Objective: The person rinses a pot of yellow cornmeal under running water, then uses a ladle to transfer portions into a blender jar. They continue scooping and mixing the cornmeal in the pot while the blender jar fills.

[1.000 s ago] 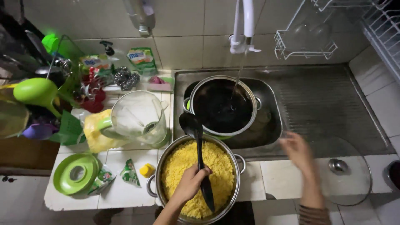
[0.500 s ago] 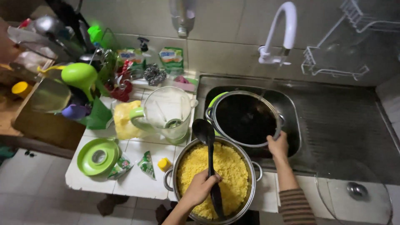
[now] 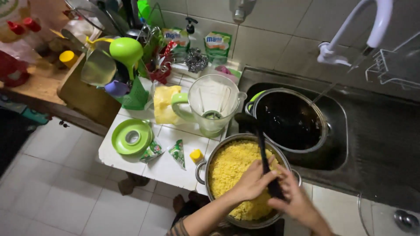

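- At the upper left of the frame I see a wooden shelf (image 3: 41,85) crowded with kitchen odds and ends, and beside it a green ladle (image 3: 127,50) standing upright among other utensils.
- Lower down, on the white tiled counter (image 3: 118,157), a round green lid (image 3: 131,137) lies flat, with 2 small green sachets (image 3: 177,153) and a small yellow cap (image 3: 196,155) just to its right.
- Toward the middle, a clear blender jug (image 3: 213,105) with a green handle stands upright, a yellow cloth (image 3: 164,102) just beside it.
- At the lower middle, a steel pot (image 3: 202,168) full of yellow rice (image 3: 229,166) sits at the counter's edge.
- My left hand (image 3: 253,181) is closed around the shaft of a black spoon (image 3: 262,150), whose handle end runs down over the rice.
- My right hand (image 3: 294,199) is clasped on the same spoon lower down, touching the left hand, so both hands sit together.
- Right of centre, a second pot (image 3: 323,126) with dark contents rests in the sink (image 3: 372,144), under a white tap (image 3: 372,26).
- At the lower right corner, a glass lid (image 3: 404,218) lies on the counter.
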